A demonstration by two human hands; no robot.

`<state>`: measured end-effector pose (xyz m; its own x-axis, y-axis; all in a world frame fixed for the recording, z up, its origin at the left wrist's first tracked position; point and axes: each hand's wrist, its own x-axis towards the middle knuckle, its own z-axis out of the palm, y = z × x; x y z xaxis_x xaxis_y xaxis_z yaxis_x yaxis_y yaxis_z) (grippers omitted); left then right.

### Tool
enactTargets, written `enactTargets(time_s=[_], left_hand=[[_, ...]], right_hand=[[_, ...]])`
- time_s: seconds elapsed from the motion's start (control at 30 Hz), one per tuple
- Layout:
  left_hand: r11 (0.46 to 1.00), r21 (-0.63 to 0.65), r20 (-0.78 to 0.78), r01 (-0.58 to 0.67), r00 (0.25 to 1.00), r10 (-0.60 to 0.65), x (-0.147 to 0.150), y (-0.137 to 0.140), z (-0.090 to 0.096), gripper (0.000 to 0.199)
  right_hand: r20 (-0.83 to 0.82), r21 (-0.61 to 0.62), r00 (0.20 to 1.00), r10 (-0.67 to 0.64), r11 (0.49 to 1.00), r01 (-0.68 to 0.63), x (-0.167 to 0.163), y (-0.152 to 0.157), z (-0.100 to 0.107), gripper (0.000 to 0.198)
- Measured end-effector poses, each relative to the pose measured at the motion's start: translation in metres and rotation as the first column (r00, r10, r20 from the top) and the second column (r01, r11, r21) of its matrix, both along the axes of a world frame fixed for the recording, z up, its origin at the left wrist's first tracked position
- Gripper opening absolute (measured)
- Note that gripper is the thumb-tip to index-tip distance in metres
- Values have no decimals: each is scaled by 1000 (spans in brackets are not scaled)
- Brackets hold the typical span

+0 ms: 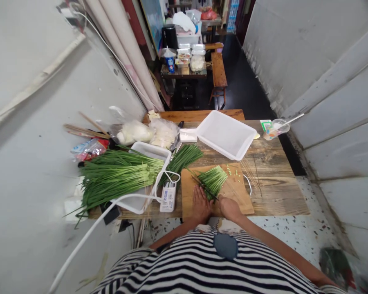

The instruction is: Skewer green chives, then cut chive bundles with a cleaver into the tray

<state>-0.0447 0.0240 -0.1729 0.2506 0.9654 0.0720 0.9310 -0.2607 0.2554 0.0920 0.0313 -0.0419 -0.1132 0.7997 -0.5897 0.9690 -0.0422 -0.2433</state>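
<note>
Right hand (230,208) has fingers curled round the knife (207,190); left hand (201,206) lies flat, fingers extended, perhaps steadying the greens (216,177) on the board (239,200) at 12 o'clock; the longer bunch (119,173) lies at 10 o'clock, likely leaving cutting room

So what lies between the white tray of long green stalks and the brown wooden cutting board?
In the head view: a white rectangular power strip with looped white cable and, beyond them, a green stalk bunch.
</note>
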Motion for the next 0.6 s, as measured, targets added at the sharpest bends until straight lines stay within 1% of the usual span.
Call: enactTargets(time_s=[0.1, 0.2, 0.27, 0.37, 0.43, 0.5, 0.57, 0.6], left_hand=[[999, -36, -23, 11, 1000, -11, 1, -2, 1, 69], [999, -44, -46, -5, 999, 3, 6, -4, 1, 63], [999, -40, -57, -23, 998, 20, 10, -4, 0, 61], [998, -41, -75, -44, 996, 40, 13, -2, 1, 62], [998, -43, -91, -53, 995, 49, 14, 1, 4, 64], [998, -43, -114, -51, 992, 46, 12, 5, 8, 63], [998, -46, -140, -36, 990, 29, 9, 10, 14, 58], [998, -49, -154, -29, 988, 21, 7, 13, 17, 56]], right_hand=[[-2, 22, 1000, -2, 1000, 3, -7, -3, -5, 31], [-4, 49, 1000, -3, 999, 3, -16, 1, -6, 29], [-1, 59, 1000, -2, 998, 2, -20, 6, -4, 28], [-3, 68, 1000, 3, 998, -2, -21, 4, 7, 27], [-17, 121, 1000, -24, 992, 25, -12, -6, 16, 31], [-25, 208, 995, -95, 973, 98, 8, -22, 24, 34], [-12, 293, 976, -219, 932, 212, 37, -41, 28, 34], [7, 325, 954, -301, 902, 282, 55, -51, 28, 35]])
